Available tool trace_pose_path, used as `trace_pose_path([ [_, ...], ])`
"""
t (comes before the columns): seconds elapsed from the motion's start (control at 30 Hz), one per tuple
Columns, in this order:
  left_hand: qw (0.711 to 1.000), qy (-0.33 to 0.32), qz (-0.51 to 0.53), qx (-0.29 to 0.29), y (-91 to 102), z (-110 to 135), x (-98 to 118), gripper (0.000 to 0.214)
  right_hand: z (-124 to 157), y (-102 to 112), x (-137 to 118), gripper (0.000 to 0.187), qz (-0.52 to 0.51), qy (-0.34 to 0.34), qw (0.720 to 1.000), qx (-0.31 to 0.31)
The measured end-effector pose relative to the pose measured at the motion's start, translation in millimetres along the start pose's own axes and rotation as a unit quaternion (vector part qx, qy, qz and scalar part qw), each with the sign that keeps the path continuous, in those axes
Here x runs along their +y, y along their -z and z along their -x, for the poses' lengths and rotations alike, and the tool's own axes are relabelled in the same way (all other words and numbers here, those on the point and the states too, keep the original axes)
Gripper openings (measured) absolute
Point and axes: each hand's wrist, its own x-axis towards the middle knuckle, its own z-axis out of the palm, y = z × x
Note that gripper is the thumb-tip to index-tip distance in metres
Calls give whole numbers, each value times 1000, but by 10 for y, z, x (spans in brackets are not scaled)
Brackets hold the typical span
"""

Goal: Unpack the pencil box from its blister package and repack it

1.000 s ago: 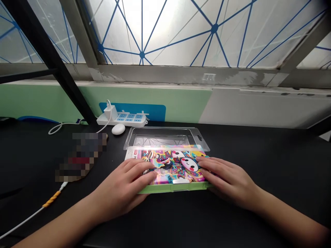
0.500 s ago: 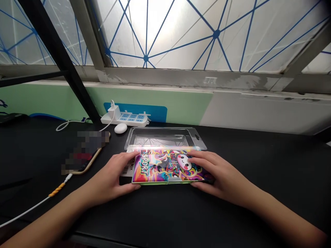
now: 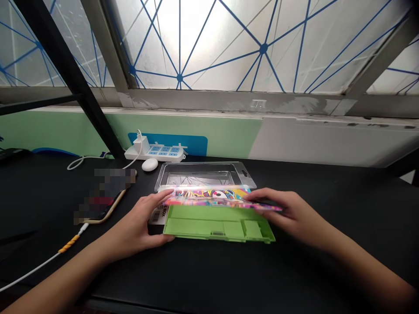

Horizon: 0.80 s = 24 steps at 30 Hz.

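Note:
A pencil case lies on the desk in front of me with its colourful printed lid (image 3: 212,202) tilted up. Under the lid shows the green inner tray (image 3: 199,226), which has several moulded compartments. My left hand (image 3: 149,218) grips the case's left end, thumb at the near corner and fingers at the back. With thumb and fingers, my right hand (image 3: 284,211) pinches the right part of the raised lid. Behind the case, a clear plastic blister package (image 3: 160,176) lies on the desk. Part of a white card with a barcode (image 3: 159,215) sticks out by my left fingers.
On the left, a phone (image 3: 121,200), partly blurred out, is joined to a white cable (image 3: 39,264). A power strip (image 3: 166,152) and a white rounded case (image 3: 149,165) stand near the wall. A black slanted post (image 3: 81,91) rises at the left.
The lid has swung up from the near side and uncovers the green tray. My right hand has risen with it; my left hand stays at the left end. The view has shifted slightly.

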Motion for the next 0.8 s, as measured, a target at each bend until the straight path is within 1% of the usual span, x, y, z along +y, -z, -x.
trace_pose_path([
  [0.1,1000,-2,-4,-12,18,14,31,101,-25,14,82,39,-40,-62,996,41],
  [0.23,1000,9,-14,-26,48,18,74,111,-56,-17,163,43,-85,-119,987,62],
  [0.3,999,8,-22,-23,54,16,80,113,-64,-30,163,46,-80,-131,986,68],
  [0.4,1000,-5,-27,-13,53,15,76,114,-64,-34,158,50,-59,-126,988,64],
  [0.5,1000,-13,-23,-7,52,19,79,112,-63,-36,190,53,-48,-106,992,48],
  [0.67,1000,-3,-17,2,58,30,99,109,-66,-3,282,57,-53,-79,995,-8],
  [0.73,1000,0,-18,2,60,31,98,106,-59,49,309,52,-62,-63,995,-46],
  [0.8,1000,-1,-14,1,61,30,90,102,-42,117,327,41,-76,-54,992,-87],
])
